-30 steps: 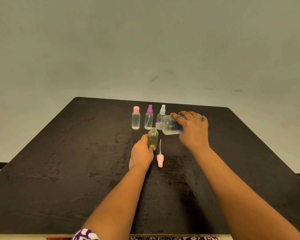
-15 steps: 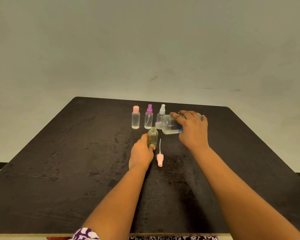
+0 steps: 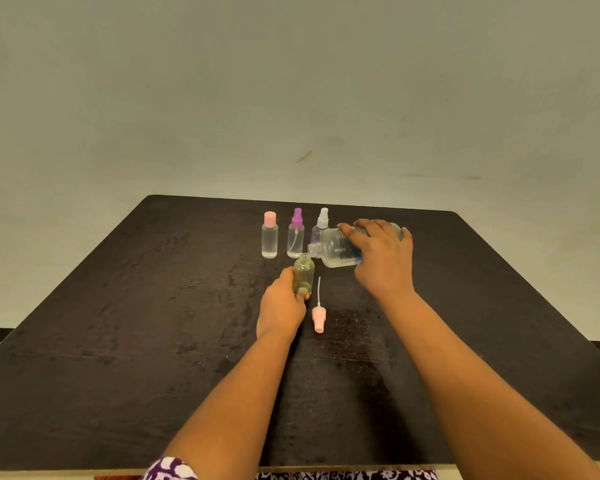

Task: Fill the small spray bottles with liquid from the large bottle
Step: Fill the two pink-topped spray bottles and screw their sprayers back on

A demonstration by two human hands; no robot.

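My left hand (image 3: pixel 282 308) grips a small yellowish spray bottle (image 3: pixel 303 273), uncapped and upright on the dark table (image 3: pixel 118 323). My right hand (image 3: pixel 381 258) holds the large clear bottle (image 3: pixel 333 245) tipped on its side, its mouth right over the small bottle's neck. The small bottle's pink spray head (image 3: pixel 318 317) with its dip tube lies on the table just right of my left hand. Behind stand three small capped bottles with clear liquid: a pink-capped one (image 3: pixel 270 239), a purple-topped one (image 3: pixel 296 239) and a white-topped one (image 3: pixel 321 223), partly hidden by the large bottle.
The table's far edge (image 3: pixel 302 202) lies just behind the row of bottles, with a pale wall beyond. Patterned fabric (image 3: pixel 174 471) shows at the near edge.
Almost nothing differs. Both hands hold the same pose, with the large bottle still tipped over the small bottle's neck.
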